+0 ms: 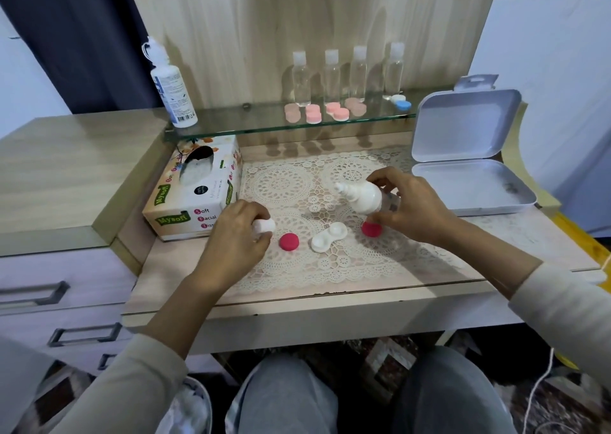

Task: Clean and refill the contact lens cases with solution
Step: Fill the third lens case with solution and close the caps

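Note:
An open white lens case (328, 241) lies on the lace mat (297, 261), both wells uncovered. One red lid (289, 242) sits to its left, another red lid (371, 229) to its right, under my right hand. My right hand (410, 208) grips a small solution bottle (360, 195), tilted with its nozzle pointing left above the mat. My left hand (238, 235) holds a small white cap (264, 226) just left of the left lid.
A tissue box (195, 189) stands at the left of the mat. An open white tin (469, 156) lies at the right. The glass shelf (231, 124) behind carries a large solution bottle (172, 86), several clear bottles (332, 76) and several lens cases (340, 113).

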Demonstrator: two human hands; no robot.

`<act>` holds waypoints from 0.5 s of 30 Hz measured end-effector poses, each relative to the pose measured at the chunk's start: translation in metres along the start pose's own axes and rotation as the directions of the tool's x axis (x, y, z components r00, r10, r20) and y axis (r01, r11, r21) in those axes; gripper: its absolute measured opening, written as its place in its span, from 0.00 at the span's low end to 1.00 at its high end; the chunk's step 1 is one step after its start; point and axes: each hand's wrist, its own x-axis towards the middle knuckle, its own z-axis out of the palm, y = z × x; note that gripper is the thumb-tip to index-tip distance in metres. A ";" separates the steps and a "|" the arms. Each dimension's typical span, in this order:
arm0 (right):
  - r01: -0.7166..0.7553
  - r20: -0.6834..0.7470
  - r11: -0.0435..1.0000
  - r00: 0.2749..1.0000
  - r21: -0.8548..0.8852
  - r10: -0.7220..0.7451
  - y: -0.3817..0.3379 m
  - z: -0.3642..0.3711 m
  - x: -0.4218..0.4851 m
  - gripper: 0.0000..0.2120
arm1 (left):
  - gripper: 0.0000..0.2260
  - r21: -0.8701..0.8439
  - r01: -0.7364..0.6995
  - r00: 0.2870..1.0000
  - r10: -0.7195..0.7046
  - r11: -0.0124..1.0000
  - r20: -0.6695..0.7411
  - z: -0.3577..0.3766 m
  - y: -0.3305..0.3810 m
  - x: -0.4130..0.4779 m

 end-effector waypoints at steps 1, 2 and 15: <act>0.003 0.005 1.000 1.000 -0.021 -0.003 0.000 0.000 0.001 0.26 | 0.10 0.025 -0.013 1.000 0.013 1.000 0.020 0.000 -0.001 0.003; 0.013 0.011 0.999 1.000 -0.046 -0.012 0.000 0.000 0.002 0.25 | 0.10 0.047 -0.015 0.999 0.013 0.999 0.044 0.001 -0.002 0.005; 0.140 0.034 0.977 0.990 -0.158 -0.137 0.005 0.002 0.005 0.25 | 0.25 0.039 -0.096 0.995 0.097 0.995 -0.010 0.026 0.019 -0.005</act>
